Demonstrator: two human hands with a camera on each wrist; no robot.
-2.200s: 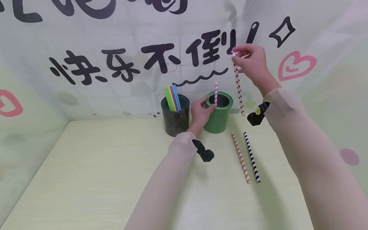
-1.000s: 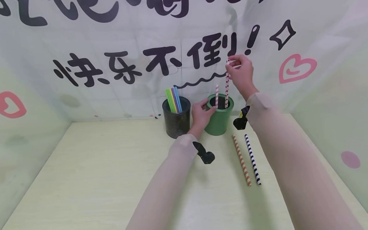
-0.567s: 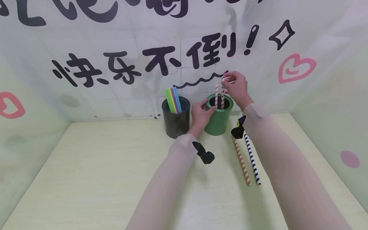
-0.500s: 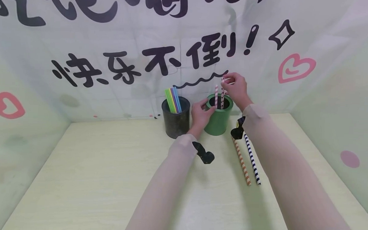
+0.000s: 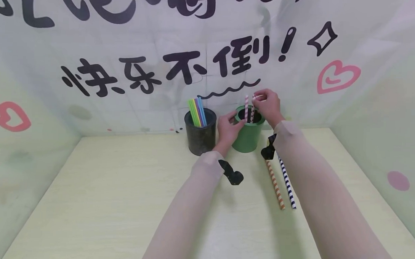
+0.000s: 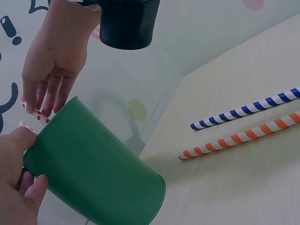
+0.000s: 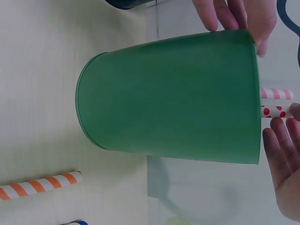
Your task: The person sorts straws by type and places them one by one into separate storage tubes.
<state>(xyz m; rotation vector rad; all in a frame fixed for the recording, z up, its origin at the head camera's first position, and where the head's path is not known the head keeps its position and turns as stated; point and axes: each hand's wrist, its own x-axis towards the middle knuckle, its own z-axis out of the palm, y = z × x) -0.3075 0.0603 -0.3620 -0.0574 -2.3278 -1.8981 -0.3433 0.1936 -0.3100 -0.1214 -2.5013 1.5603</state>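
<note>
A green cup [image 5: 247, 140] stands upright at the back of the table. My left hand [image 5: 228, 129] holds it by the left side of its rim, thumb and fingers bent at the edge. Above the opening, my right hand [image 5: 269, 105] pinches the top end of a white paper straw with red dots [image 7: 274, 111]. Most of that straw is down inside the cup, its lower end hidden by the wall. Close beside it a pink-striped straw [image 5: 246, 103] sticks up out of the same cup.
Left of the green cup is a black cup [image 5: 201, 140] with several green, yellow, purple and blue straws [image 5: 197, 112]. An orange-striped straw [image 5: 276, 189] and a navy-striped straw [image 5: 288, 187] lie side by side on the table in front. A printed banner [image 5: 132, 115] hangs behind.
My right hand has moved left and down, bringing the red-dotted straw from beside the green cup to over it, then lowering it inside. The left hand has stayed at the rim.
</note>
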